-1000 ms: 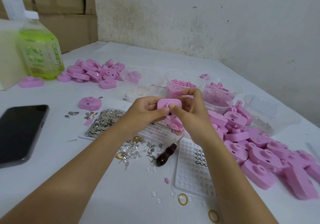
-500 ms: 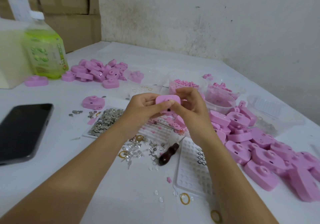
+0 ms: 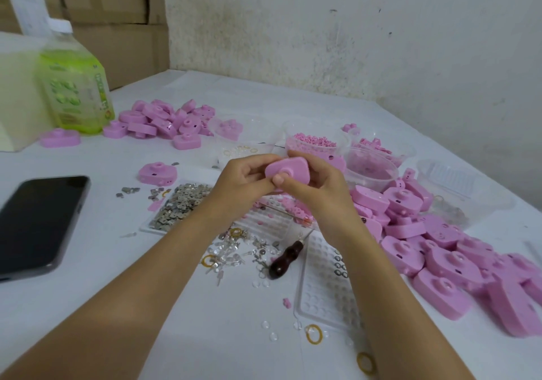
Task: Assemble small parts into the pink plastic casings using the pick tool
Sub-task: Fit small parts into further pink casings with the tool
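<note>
Both hands hold one pink casing (image 3: 289, 169) above the table's middle. My left hand (image 3: 243, 183) grips its left side, and my right hand (image 3: 313, 186) wraps the right side with the thumb on the round boss at its front. The pick tool (image 3: 286, 259), dark wooden handle with a thin metal tip, lies on the table below my hands, untouched. A pile of pink casings (image 3: 434, 241) spreads to the right. Another heap of casings (image 3: 164, 121) lies at the back left. Small metal parts (image 3: 179, 203) fill a white tray left of my hands.
A black phone (image 3: 38, 218) lies at the left. A green bottle (image 3: 76, 86) stands at the back left before cardboard boxes. Clear cups of pink bits (image 3: 315, 144) sit behind my hands. A white dimpled tray (image 3: 325, 285), clear lenses and gold rings (image 3: 313, 334) lie near my right forearm.
The casing has been turned in my hands: its edge faced me before, and now its face with the round boss shows. My hands stay at about the same place.
</note>
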